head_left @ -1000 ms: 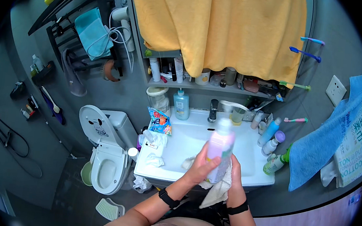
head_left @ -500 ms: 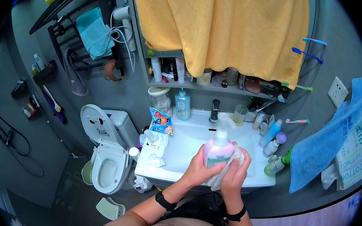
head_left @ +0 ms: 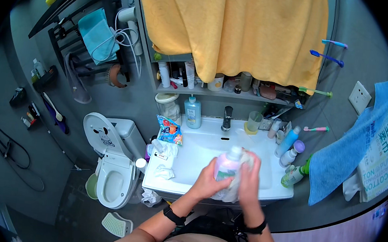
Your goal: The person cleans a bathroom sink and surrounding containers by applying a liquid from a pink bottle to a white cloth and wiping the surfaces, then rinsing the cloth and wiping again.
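Note:
Over the front of the white sink (head_left: 194,167), my left hand (head_left: 208,183) grips a pink pump bottle (head_left: 228,165) with a white top and a green label patch. The bottle stands roughly upright in the grip. My right hand (head_left: 249,176), blurred by motion, presses a pale cloth (head_left: 234,191) against the bottle's right side. Part of the cloth hangs below the bottle between both hands. A black faucet (head_left: 227,118) rises at the back of the sink.
Left on the counter are a blue-orange packet (head_left: 169,129), a crumpled tissue (head_left: 165,172) and a blue pump bottle (head_left: 193,112). On the right stand a glass cup (head_left: 253,122), a blue bottle (head_left: 288,141) and a green spray bottle (head_left: 294,177). A yellow towel (head_left: 257,29) hangs above.
The bottle has moved slightly left and down with both hands. My right hand and the cloth have shifted along the bottle's right side, the hand now higher.

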`<state>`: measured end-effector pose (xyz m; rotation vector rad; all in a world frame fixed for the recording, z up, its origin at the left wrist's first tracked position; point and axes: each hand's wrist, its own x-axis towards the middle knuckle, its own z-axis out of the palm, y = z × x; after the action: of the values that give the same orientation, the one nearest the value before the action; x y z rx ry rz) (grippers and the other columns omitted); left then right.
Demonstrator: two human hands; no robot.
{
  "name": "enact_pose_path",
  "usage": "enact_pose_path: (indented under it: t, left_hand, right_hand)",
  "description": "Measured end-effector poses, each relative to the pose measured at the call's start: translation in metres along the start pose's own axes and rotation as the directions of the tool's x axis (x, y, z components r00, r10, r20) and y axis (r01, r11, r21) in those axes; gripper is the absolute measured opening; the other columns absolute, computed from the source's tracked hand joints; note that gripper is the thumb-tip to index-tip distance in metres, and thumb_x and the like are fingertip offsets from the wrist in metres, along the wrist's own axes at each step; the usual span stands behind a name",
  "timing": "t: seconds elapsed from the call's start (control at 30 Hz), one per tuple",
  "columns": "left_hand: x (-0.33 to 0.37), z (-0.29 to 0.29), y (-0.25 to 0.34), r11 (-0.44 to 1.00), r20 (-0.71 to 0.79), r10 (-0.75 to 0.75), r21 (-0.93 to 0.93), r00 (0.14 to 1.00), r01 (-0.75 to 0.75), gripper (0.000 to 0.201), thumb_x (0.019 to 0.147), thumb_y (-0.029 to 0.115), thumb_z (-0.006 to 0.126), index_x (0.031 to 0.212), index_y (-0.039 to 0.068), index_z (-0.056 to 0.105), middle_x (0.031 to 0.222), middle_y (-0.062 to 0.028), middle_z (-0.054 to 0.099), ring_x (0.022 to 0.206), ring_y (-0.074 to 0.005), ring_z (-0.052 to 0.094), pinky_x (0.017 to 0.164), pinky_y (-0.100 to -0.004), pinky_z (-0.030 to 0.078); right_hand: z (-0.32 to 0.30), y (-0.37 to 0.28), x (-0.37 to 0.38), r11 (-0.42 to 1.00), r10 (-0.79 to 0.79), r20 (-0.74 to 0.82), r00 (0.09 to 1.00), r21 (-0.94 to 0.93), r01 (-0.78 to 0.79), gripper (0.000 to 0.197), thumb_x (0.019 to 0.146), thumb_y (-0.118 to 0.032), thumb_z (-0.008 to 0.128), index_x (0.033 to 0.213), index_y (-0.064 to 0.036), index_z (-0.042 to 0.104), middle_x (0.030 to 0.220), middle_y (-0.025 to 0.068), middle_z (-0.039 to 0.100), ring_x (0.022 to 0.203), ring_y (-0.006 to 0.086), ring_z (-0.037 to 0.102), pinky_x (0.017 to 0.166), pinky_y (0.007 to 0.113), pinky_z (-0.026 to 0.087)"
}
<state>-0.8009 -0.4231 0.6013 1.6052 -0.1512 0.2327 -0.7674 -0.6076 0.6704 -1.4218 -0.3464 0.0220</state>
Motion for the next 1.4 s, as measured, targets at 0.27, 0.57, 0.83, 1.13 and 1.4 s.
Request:
enact_pose_path:
  t: [0.27, 0.57, 0.83, 1.13, 1.4]
  left_hand:
    - [0.005, 0.002, -0.008, 0.989, -0.025, -0.049, -0.140, 0.998, 0.045, 0.091, 0.110, 0.017, 0.103, 0.189, 0.000, 0.062, 0.169, -0.0148, 0.084, 0.156, -0.0243, 0.080, 0.136, -0.0458, 0.063]
    - [0.005, 0.010, 0.019, 0.961, -0.025, -0.009, -0.276, 1.000, 0.002, 0.085, 0.115, 0.022, 0.107, 0.185, -0.001, 0.065, 0.167, -0.0116, 0.084, 0.152, -0.0213, 0.081, 0.134, -0.0439, 0.065]
    - [0.014, 0.009, 0.031, 0.800, -0.279, -0.130, -0.596, 0.951, -0.065, 0.075, 0.121, 0.021, 0.099, 0.184, 0.001, 0.064, 0.163, -0.0125, 0.084, 0.146, -0.0249, 0.085, 0.128, -0.0475, 0.070]
    - [0.010, -0.009, 0.009, 0.836, 0.096, -0.005, -0.546, 0.995, 0.057, 0.103, 0.114, 0.030, 0.105, 0.197, -0.001, 0.053, 0.175, -0.0135, 0.078, 0.162, -0.0263, 0.076, 0.142, -0.0495, 0.061]
    - [0.038, -0.006, 0.027, 1.000, 0.047, 0.008, -0.006, 0.999, -0.007, 0.140, 0.105, 0.045, 0.114, 0.207, -0.001, 0.030, 0.193, -0.0227, 0.062, 0.174, -0.0313, 0.068, 0.143, -0.0489, 0.059]
  right_hand:
    - [-0.001, -0.007, 0.010, 0.913, -0.256, -0.027, 0.966, -0.335, 0.233, 0.049, 0.138, -0.017, 0.059, 0.182, 0.0050, 0.060, 0.188, 0.0326, 0.071, 0.178, 0.0428, 0.068, 0.148, 0.055, 0.052]
    - [-0.024, 0.025, 0.012, 0.995, -0.065, -0.005, 0.998, 0.069, 0.066, 0.042, 0.144, -0.032, 0.057, 0.169, -0.0011, 0.070, 0.151, 0.0217, 0.084, 0.140, 0.0311, 0.082, 0.125, 0.047, 0.062]
    - [0.010, 0.052, -0.044, 0.956, -0.181, -0.103, 0.978, -0.250, 0.151, 0.055, 0.143, -0.035, 0.053, 0.184, 0.0018, 0.054, 0.155, 0.0244, 0.082, 0.147, 0.0393, 0.079, 0.136, 0.053, 0.058]
    - [-0.047, 0.077, -0.012, 0.418, 0.540, 0.444, 0.715, 0.596, -0.686, 0.058, 0.140, -0.047, 0.056, 0.171, -0.0053, 0.082, 0.162, 0.0193, 0.092, 0.147, 0.0371, 0.089, 0.131, 0.055, 0.070]
    - [-0.044, 0.074, -0.013, 0.706, 0.417, 0.107, 0.903, 0.587, -0.396, 0.045, 0.144, -0.037, 0.058, 0.169, -0.0021, 0.073, 0.156, 0.0176, 0.089, 0.146, 0.0325, 0.089, 0.128, 0.050, 0.070]
